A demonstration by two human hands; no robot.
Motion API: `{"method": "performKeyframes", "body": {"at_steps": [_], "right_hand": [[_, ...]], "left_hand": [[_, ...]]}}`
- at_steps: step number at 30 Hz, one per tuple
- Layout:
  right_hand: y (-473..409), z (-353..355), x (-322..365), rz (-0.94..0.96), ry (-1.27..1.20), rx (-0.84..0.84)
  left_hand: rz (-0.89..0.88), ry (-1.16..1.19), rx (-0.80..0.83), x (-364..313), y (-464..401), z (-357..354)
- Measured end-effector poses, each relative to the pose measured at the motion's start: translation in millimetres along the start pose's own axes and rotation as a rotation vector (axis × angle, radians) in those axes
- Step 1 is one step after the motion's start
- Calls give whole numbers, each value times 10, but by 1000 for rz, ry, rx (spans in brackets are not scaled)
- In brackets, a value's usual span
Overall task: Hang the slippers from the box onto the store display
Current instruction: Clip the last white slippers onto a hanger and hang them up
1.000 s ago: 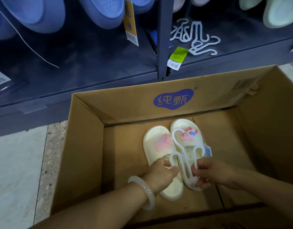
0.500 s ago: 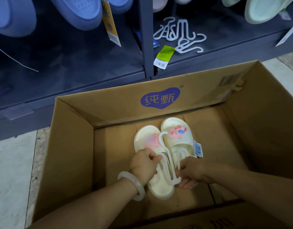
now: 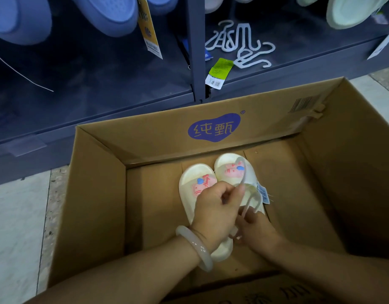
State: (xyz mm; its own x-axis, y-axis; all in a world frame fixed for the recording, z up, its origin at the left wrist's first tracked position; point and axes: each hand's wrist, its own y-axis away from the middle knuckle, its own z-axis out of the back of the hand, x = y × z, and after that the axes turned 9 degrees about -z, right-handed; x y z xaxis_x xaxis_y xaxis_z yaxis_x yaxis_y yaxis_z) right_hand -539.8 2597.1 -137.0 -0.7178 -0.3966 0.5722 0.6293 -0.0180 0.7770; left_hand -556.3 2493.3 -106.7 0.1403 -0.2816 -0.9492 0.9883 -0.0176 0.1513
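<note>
Slippers (image 3: 215, 185): side by side in the box (image 3: 97, 194), near its far wall.
Left hand (image 3: 215, 209): pinches the hanger (image 3: 244, 172).
Right hand (image 3: 255, 229): curled round the hanger's low end.

The single head view looks steeply down, close over the cardboard box (image 3: 145, 132), facing the display shelf (image 3: 101, 102).

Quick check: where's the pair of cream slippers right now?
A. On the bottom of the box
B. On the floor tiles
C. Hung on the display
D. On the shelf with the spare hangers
A: the slippers lie side by side on the floor of the box, both hands over them.
</note>
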Motion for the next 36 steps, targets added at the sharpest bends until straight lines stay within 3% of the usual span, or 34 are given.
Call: {"method": "performKeyframes", "body": {"at_steps": [3, 7, 15, 19, 27, 31, 36], "right_hand": [[75, 45, -29, -199, -360, 157], [99, 115, -50, -325, -437, 386], [32, 274, 46, -361, -300, 619], [-152, 286, -12, -361, -79, 567], [-431, 296, -74, -377, 10, 447], [-517, 362, -105, -355, 80, 363], [-565, 456, -63, -208, 407, 365]], "left_hand": [[-8, -93, -148, 116, -169, 155], [144, -145, -254, 303, -338, 383], [234, -85, -42, 450, -365, 333], [273, -68, -63, 469, -357, 302], [61, -498, 91, 481, -273, 330], [20, -490, 140, 432, -193, 252], [28, -381, 120, 398, -54, 171]]}}
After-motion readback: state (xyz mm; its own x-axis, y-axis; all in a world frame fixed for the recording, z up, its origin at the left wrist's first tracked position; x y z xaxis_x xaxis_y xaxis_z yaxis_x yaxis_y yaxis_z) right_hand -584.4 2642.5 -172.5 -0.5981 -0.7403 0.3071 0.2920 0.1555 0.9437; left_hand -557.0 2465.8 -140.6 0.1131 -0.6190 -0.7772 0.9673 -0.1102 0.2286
